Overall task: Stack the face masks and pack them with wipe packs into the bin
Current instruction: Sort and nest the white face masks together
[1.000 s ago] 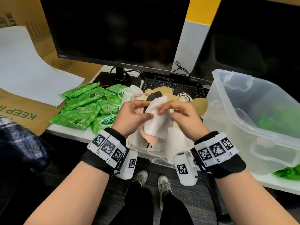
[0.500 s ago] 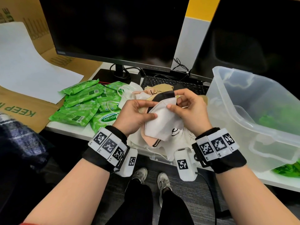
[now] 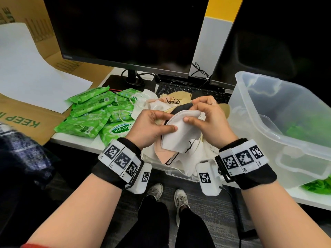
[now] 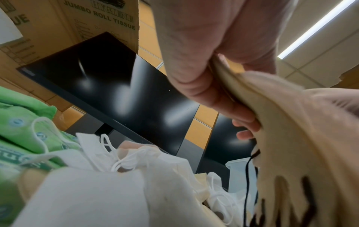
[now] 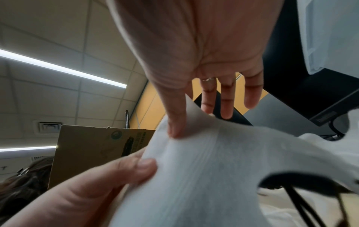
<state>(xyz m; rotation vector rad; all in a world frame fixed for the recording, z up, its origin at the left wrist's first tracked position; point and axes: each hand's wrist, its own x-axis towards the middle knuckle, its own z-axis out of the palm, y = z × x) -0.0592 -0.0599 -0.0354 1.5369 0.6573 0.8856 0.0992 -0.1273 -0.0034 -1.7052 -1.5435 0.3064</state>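
head looks down; wrist views upward, close, sharing masks (image 3: 180, 133)

Non-task items on my desk view

Monitor (image 3: 125, 31) at 12 o'clock; keyboard (image 3: 189, 90) beneath it; white paper (image 3: 30, 72) over cardboard (image 3: 19, 120) at 10 o'clock.

Hand-held masks (image 3: 180, 135) — green wipe packs (image 3: 100, 115) beside

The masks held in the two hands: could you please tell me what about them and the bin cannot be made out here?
- Held stack of masks: count unclear; the head view shows only the top white one, the left hand and right hand cover the edges.
- Left wrist view: the stack is blurred.
- Bin: contents are a green smear through its frosted wall; the frame edge cuts it off.
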